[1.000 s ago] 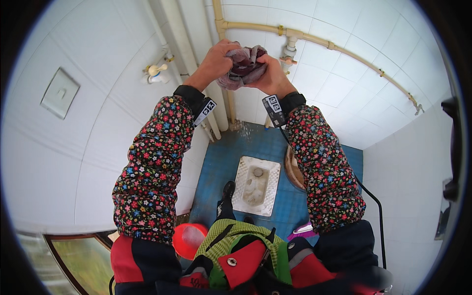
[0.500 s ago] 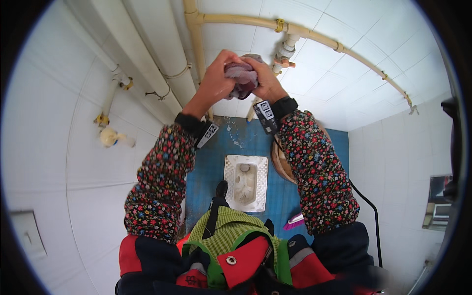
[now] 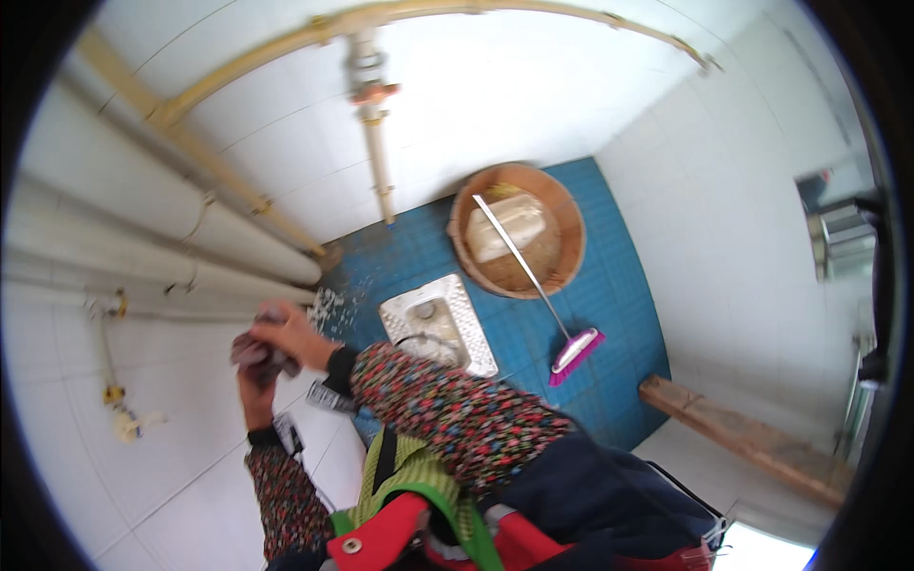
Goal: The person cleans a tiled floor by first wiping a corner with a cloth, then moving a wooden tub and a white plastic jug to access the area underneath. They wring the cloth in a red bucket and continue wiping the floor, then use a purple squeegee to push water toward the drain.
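Note:
A bunched, wet-looking greyish-purple cloth is held between both my hands at the left of the view, in front of the white wall. My right hand closes over it from the right, its fingers wrapped round the top. From below, my left hand grips the same cloth; its fingers are partly hidden by it. Floral sleeves cover both forearms, and each wrist has a black strap with a small device.
A white squat toilet is set in the blue floor. Behind it stands a round wooden tub with a broom leaning across it. Thick pipes run along the left; a thinner pipe carries a valve. A wooden beam lies right.
Both hands have moved from the top middle down to the left, still holding the cloth. My view has turned, bringing the whole tub, broom and beam into sight.

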The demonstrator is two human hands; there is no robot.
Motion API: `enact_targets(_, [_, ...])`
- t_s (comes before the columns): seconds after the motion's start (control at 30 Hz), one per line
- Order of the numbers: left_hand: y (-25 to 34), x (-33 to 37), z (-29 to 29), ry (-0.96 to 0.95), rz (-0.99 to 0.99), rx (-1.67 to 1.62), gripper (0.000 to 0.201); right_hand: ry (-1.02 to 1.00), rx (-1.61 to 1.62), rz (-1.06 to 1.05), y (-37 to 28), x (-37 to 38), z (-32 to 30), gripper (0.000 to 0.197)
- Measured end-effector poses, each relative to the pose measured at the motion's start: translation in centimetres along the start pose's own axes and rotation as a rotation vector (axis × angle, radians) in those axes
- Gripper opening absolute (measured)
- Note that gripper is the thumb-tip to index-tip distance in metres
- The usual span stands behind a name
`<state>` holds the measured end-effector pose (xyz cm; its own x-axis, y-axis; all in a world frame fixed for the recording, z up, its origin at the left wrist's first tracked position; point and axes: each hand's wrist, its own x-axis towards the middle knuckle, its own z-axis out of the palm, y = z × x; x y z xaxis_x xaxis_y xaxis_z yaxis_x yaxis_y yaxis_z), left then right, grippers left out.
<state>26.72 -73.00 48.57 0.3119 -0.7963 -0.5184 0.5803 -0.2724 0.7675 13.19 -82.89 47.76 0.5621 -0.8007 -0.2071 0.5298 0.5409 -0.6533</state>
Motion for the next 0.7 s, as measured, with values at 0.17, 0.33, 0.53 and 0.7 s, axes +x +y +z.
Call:
enact_targets(0.17, [-1.3,-1.8,-1.9,-0.082,0.116,0.118,0.036,-0.075,0.244,0.1,0.9,-6.3,-2.0,0.055])
enact_targets(0.33, [-8.0,-7.4,5.8,-0.209,0.142,0.531,0.046,-0.014,0.223,0.269,-3.8,-18.2,-9.3,0.081])
enact_targets(0.53, [-21.6,-15.4,20.8,-0.497,-0.032,0.702,0.057,0.33,0.21,0.156,-12.2,-37.2,-18.9,0.082])
enact_targets(0.7, [-31.1,-21.7,34.8,-0.917,-0.018,0.762,0.072,0.67,0.147,-0.032,-18.5,-50.6,-27.3,0.079])
